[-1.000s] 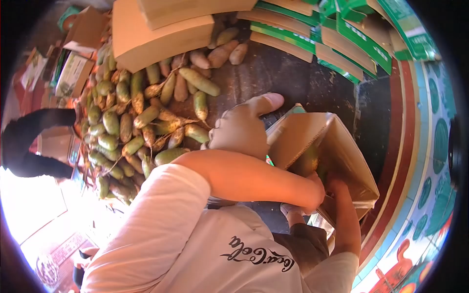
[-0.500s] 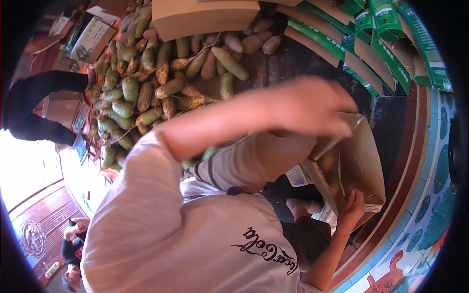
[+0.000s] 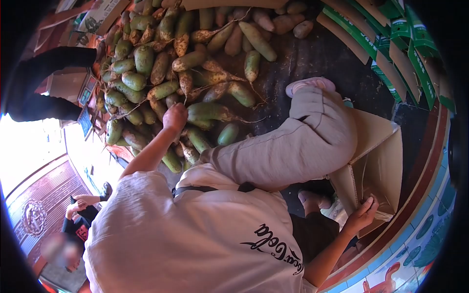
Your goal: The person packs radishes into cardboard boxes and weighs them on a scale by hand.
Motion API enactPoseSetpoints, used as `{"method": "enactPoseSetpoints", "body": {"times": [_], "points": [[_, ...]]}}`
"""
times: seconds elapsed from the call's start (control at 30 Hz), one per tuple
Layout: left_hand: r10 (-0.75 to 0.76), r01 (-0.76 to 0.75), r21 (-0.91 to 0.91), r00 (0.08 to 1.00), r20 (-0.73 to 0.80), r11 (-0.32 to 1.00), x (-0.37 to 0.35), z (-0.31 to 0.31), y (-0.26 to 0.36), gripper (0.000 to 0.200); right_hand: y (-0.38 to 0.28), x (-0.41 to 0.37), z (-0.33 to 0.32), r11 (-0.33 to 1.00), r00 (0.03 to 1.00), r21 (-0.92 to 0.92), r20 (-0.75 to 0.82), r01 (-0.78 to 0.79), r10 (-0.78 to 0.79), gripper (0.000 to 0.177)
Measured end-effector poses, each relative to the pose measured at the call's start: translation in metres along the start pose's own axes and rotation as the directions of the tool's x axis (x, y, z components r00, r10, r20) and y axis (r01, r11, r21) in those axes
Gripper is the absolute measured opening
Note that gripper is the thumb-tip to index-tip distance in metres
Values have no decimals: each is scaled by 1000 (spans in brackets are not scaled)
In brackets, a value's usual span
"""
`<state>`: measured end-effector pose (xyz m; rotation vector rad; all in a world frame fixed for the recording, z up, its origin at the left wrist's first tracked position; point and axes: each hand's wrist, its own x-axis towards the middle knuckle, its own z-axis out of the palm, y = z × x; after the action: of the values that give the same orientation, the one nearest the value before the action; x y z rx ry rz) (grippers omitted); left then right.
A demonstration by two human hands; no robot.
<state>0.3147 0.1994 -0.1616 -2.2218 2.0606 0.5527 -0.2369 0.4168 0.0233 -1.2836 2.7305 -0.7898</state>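
Observation:
My left hand [image 3: 175,117] is closed at the thick end of a green radish [image 3: 207,112] in the pile; its fingertips are partly hidden. The radish lies on its side, with a thin root trailing right. My right hand [image 3: 364,212] grips the near edge of an open cardboard box [image 3: 386,171], which stands tilted beside my bent leg. The part of the box's inside that I can see is bare brown cardboard; the rest is hidden.
Many soil-stained radishes [image 3: 144,61] cover the dark floor. Green-printed cartons [image 3: 420,63] stand at the upper right. A person's dark-clothed legs [image 3: 53,85] are at the left edge; another person's hands [image 3: 80,202] show lower left. A tiled wall [image 3: 425,234] borders the right.
My left hand has swung from above the box over to the radish pile and closed there. My right hand keeps its hold on the box. The whole view has shifted a little.

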Motion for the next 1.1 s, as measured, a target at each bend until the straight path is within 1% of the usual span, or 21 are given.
{"method": "enactPoseSetpoints", "body": {"times": [0.1, 0.13, 0.23, 0.27, 0.3, 0.37, 0.4, 0.43, 0.47, 0.5, 0.53, 0.57, 0.67, 0.77, 0.87, 0.97, 1.07, 1.1], "points": [[-116, 115, -15, 974, -195, 993, -16, 7, -42, 16, 3, -1, 2, 999, 1000, -42, -21, 6, -7, 30], [-224, 225, -13, 962, -156, 974, -16, 7, -54, 24, 2, 0, 2, 999, 1000, -47, -24, -2, 1, 30], [-57, 83, 83, 958, -282, 993, -16, 20, -81, 37, 0, 0, 1, 995, 999, -95, -36, 8, -12, 32], [-27, 32, 17, 967, -254, 999, -15, 26, -88, 48, 1, 0, 1, 995, 999, -102, -40, 16, -20, 32], [21, -4, 69, 968, -250, 998, -18, 17, -76, 47, 1, -1, 1, 994, 999, -111, -44, 23, -28, 32], [111, -73, 169, 967, -227, 983, -33, -5, -37, 47, 1, -3, -1, 996, 999, -82, -31, -21, 19, 33], [173, -155, 130, 976, -135, 979, -38, 4, -35, 50, 1, -3, 0, 997, 999, -66, -27, -41, 39, 33], [318, -297, 173, 942, -110, 939, -46, 17, -36, 48, 4, -3, 1, 997, 999, -76, -28, -29, 27, 33], [454, -431, 211, 887, -79, 878, -55, 30, -36, 46, 8, -2, 0, 996, 1000, -87, -28, -16, 14, 34], [517, -519, 217, 853, 71, 827, -60, 36, -31, 44, 12, -2, 0, 995, 1000, -98, -28, -3, 0, 34], [490, -522, 158, 848, 201, 838, -63, 43, -24, 45, 14, -2, 1, 996, 1000, -88, -26, -7, 4, 34], [463, -517, 97, 823, 329, 850, -65, 51, -18, 46, 17, -2, 1, 997, 1000, -81, -24, -11, 9, 34], [336, -402, 54, 825, 454, 914, -66, 77, 2, 48, 10, -2, 0, 996, 999, -78, -7, -36, 35, 35], [315, -351, -38, 781, 538, 936, -60, 115, 6, 54, 9, -1, -1, 997, 998, -40, 7, -65, 66, 35], [160, -144, -74, 798, 581, 987, -55, 141, 25, 69, 16, -3, 0, 999, 999, -19, 12, -51, 51, 35], [-28, 93, -67, 762, 647, 993, -45, 179, 46, 91, 13, -2, -1, 998, 998, -26, 18, -54, 55, 35], [-144, 172, 26, 725, 674, 985, -34, 189, 69, 93, 12, -2, -1, 997, 997, -22, 23, -70, 70, 34], [-153, 171, 41, 721, 676, 984, -31, 192, 74, 92, 10, -2, -1, 997, 997, -18, 23, -74, 75, 34]]}}
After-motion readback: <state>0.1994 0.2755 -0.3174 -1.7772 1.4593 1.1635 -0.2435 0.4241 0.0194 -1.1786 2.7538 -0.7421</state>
